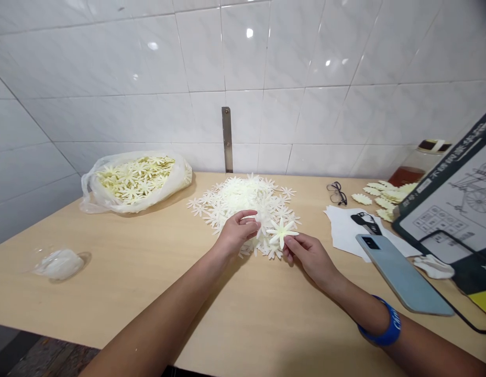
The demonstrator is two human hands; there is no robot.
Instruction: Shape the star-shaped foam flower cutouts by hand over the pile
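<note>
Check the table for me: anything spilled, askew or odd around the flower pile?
Nothing spilled or damaged. The phone lies propped and tilted on the white paper, not flat. The right hand pinches one flower at the pile; the left hand rests on it. The bag lies open, its flowers inside.

Bench [121,272] bare across near centre and near left; only a crumpled plastic wrap [60,263] sits there. Far left blocked by bag of petals [136,180]. Right side crowded: phone [402,275], glasses [337,193], white paper [343,230], printed board [455,209]. Flower pile [243,201] fills far centre.
</note>
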